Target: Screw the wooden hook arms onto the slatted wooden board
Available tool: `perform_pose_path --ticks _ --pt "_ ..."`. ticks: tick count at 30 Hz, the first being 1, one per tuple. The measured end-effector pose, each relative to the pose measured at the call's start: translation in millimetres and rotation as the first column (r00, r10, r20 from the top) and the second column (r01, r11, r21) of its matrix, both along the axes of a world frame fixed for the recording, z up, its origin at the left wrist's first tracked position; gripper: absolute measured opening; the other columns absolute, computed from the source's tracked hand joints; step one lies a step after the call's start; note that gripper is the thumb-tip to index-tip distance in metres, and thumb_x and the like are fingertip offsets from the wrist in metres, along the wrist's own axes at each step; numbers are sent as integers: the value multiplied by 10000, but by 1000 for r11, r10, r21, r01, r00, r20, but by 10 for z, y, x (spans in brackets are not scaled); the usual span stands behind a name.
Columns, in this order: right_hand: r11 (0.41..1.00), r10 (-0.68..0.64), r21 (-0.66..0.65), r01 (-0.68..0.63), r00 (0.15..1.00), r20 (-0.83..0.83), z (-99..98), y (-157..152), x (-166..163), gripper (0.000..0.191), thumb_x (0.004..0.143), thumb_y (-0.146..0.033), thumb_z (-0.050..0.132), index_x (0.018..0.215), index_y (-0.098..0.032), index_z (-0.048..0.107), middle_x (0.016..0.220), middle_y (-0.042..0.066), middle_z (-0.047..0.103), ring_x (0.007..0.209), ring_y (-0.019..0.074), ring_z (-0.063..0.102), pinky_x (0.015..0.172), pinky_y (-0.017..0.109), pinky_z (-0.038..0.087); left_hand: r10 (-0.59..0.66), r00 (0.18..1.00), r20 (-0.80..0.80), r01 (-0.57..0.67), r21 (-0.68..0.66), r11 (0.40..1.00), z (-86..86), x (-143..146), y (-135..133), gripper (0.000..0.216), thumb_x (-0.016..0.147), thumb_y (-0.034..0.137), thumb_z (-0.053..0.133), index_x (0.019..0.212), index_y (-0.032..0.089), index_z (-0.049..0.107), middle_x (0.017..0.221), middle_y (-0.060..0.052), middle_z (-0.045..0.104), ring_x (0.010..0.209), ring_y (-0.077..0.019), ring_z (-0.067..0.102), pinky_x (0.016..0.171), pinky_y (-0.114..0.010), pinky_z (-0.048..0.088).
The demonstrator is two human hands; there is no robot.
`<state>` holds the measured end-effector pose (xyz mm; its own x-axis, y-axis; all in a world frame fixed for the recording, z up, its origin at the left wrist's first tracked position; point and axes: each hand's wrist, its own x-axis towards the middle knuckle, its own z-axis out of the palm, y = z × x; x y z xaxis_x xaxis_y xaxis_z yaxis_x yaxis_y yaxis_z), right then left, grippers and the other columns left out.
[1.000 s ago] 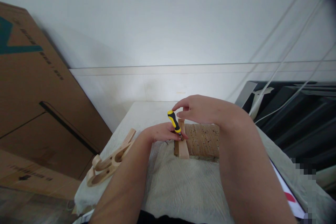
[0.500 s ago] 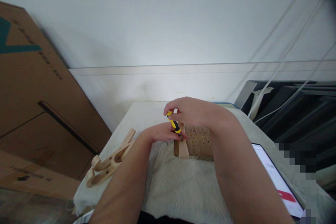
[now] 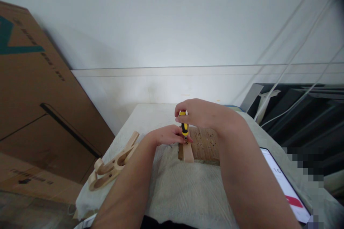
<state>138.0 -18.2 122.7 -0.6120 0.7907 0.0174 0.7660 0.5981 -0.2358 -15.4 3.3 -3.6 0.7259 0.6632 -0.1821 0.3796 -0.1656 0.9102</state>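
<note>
My right hand [image 3: 197, 112] is closed around the handle of a yellow and black screwdriver [image 3: 184, 128]. The tool stands nearly upright, its tip down on a pale wooden strip [image 3: 188, 154]. From the left, my left hand [image 3: 170, 135] grips that strip, with fingers on both sides of the screwdriver tip. Whether a small screw is also between those fingers is too small to tell. Beneath the strip lies a brown wooden board [image 3: 204, 146] pitted with many small holes.
Several curved wooden pieces [image 3: 115, 166] lie left of my left forearm. A phone [image 3: 283, 182] with a lit screen lies at the right. The table [image 3: 185, 193] has a pale cloth. A cardboard box [image 3: 53, 114] stands left, a white wall [image 3: 172, 35] behind, cables [image 3: 292, 61] at right.
My right hand has shifted slightly right, and the screwdriver has gone from leaning left to nearly upright. My left hand has stayed in place on the strip.
</note>
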Motion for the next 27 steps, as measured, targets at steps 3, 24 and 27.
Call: perform_pose_path --ticks 3,24,27 --pt "999 48 -6 -48 999 16 52 -45 34 314 794 -276 472 1001 -180 687 1030 98 689 890 212 613 689 277 412 6 1000 9 -6 3 1000 -3 -2 -6 265 742 97 537 949 164 688 952 -23 680 934 -129 585 911 -274 409" --pt "997 -56 -49 60 995 77 58 -16 96 309 782 -414 475 798 -191 688 757 59 684 627 160 569 519 263 347 3 1000 2 -3 14 1000 0 5 -9 243 756 109 538 943 152 687 933 -20 678 910 -121 583 906 -260 401" --pt "993 -116 9 116 985 129 29 37 91 404 768 -523 480 730 -170 672 706 75 663 599 170 549 500 278 326 14 1000 0 -14 10 1000 3 12 -16 234 760 117 540 938 154 688 922 -16 674 896 -116 578 897 -255 399"
